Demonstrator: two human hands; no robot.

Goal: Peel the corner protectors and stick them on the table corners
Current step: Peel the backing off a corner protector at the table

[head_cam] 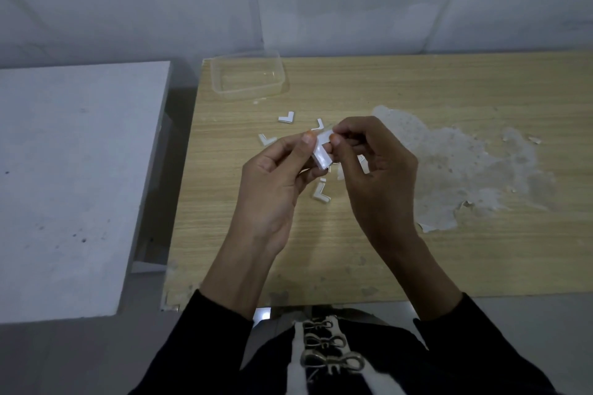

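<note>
One clear L-shaped corner protector (322, 154) w/ white backing is up off the counter (417, 89), tilted, pinched betw. left hand (272, 189) & right hand (378, 176). Loose white L-pieces lie flat round it: far piece (286, 117) at 11 o'clock, left piece (267, 139) at 10, near piece (322, 194) at 6.

Black long sleeves (218, 327), cuffs stopping short of the wrists; left hand (272, 189) and right hand (380, 176) bare. Black top (401, 362) with white centre strip (296, 377) carrying three silver bow-shaped clasps (333, 362).
</note>
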